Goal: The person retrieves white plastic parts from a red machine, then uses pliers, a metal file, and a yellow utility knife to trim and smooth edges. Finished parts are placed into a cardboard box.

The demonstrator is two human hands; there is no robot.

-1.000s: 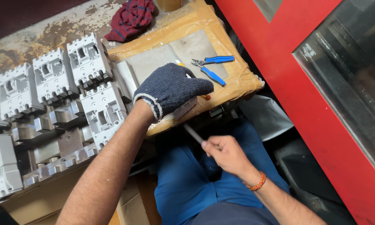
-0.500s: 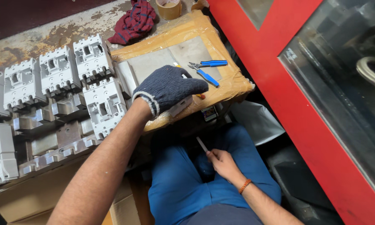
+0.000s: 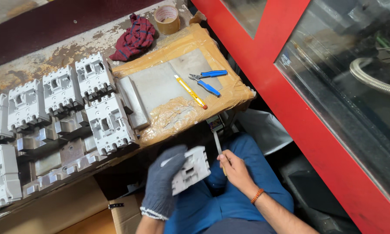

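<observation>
Nearest to us, over our lap in blue trousers (image 3: 229,203), our gloved left hand (image 3: 162,182) has its grip closed around a white moulded plastic casing (image 3: 190,169), held tilted above the knees and clear of the worktop. Just beside it, our bare right hand (image 3: 234,170) has its grip narrow around a slim tool with a grey metal shaft (image 3: 218,142) that points up towards the worktop edge; its tip is hard to make out. An orange bead band (image 3: 257,196) sits on that wrist.

Beyond the hands, the worktop (image 3: 52,56) carries rows of similar white casings (image 3: 110,123) on the left, packed side by side. To their right lies a grey metal plate (image 3: 160,86) on brown taped wrapping (image 3: 182,117). On the plate we see a yellow pencil-like stick (image 3: 190,91) and, just beside it, blue-handled pliers (image 3: 208,80).

Farthest off lie a crumpled red checked cloth (image 3: 134,37) and a roll of brown tape (image 3: 167,19). A red frame (image 3: 290,86) runs down the right.
</observation>
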